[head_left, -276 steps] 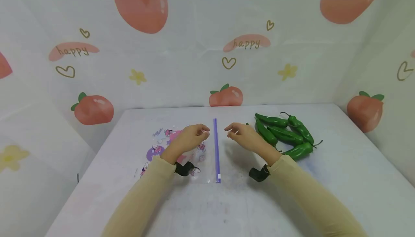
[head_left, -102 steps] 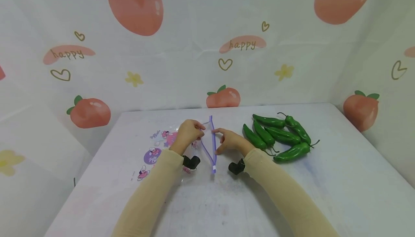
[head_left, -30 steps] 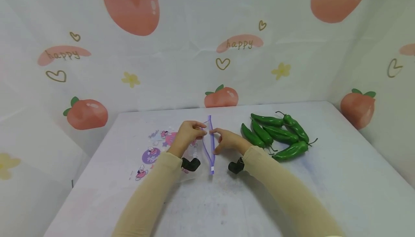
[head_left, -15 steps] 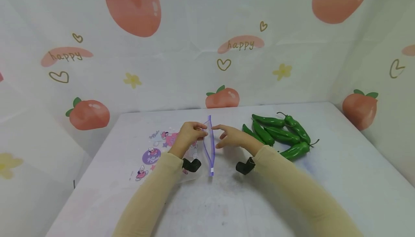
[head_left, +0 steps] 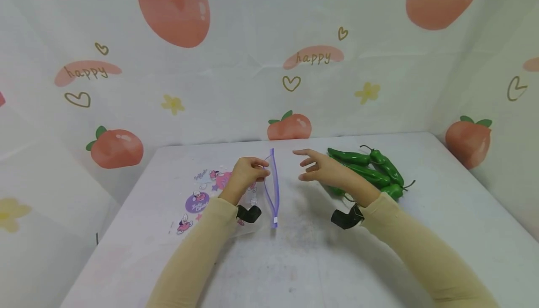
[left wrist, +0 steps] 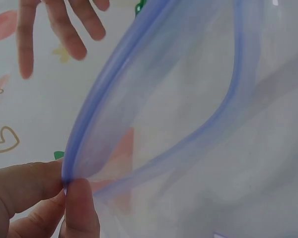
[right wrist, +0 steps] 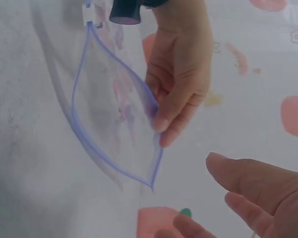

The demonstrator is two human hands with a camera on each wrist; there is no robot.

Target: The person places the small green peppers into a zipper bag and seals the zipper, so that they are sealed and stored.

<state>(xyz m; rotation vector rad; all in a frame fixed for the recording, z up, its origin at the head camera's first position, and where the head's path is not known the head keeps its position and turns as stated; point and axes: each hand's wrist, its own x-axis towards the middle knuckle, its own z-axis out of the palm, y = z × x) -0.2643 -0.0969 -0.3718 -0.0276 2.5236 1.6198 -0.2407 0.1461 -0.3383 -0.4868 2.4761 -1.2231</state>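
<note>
Zip bag (head_left: 216,180) gapes between our hands, rim (left wrist: 95,99) running away from us; nearer left hand (head_left: 247,176) pinches it, right hand (head_left: 324,170) hovers spread.

smooth clear plastic bag (head_left: 202,200); glossy peppers (head_left: 369,174)

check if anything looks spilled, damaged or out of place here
Nothing looks spilled or damaged. The bag gapes at its mouth, but the left hand pinches one rim. The green peppers lie loosely grouped, partly hidden behind the right hand and arm. Only a few faint dark marks on the pale tabletop look slightly odd.
</note>
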